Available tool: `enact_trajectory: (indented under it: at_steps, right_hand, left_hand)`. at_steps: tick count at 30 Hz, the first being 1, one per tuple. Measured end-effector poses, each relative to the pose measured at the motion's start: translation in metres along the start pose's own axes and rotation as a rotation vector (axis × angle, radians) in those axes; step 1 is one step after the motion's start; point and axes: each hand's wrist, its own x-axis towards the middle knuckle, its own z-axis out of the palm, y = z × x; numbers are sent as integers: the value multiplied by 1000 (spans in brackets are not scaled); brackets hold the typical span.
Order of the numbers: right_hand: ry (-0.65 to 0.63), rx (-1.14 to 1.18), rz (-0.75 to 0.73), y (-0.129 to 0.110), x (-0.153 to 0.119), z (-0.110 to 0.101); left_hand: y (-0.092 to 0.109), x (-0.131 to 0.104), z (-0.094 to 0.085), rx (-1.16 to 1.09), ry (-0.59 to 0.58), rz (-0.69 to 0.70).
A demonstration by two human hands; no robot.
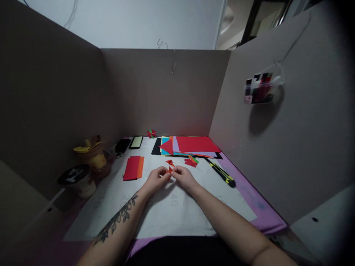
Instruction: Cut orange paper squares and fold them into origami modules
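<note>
Between my two hands is a small folded piece of orange-red paper (pixel 170 170), raised a little over the white mat (pixel 177 218). My left hand (pixel 156 179) pinches its left side with thumb and fingers. From the other side, my right hand (pixel 183 177) pinches it too, the fingertips nearly meeting. Just beyond the fingers lies another small folded orange paper piece (pixel 169 162). Right of that, a little pile of red and green paper pieces (pixel 191 161) rests on the mat. How the held paper is folded is partly hidden by my fingers.
A yellow-black utility knife (pixel 222 173) lies at the right. Coloured paper sheets (pixel 198 144) are stacked at the back, near a red-green paper star (pixel 151 133). Red and orange strips (pixel 132 168), a phone (pixel 136 142) and a lidded cup (pixel 79 181) are left. Grey partitions (pixel 166 92) surround the table.
</note>
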Motion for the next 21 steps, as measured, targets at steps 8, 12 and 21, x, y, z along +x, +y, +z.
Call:
enact_trajectory:
  at_steps: [8, 12, 21]
  right_hand:
    - [-3, -4, 6, -4, -2, 1]
    - [64, 46, 53, -9, -2, 1]
    - [231, 200, 8, 1, 10, -7]
  left_hand:
    - [0, 0, 2, -58, 9, -32]
    - [-3, 0, 4, -60, 36, -12]
    - [-8, 0, 3, -53, 3, -55]
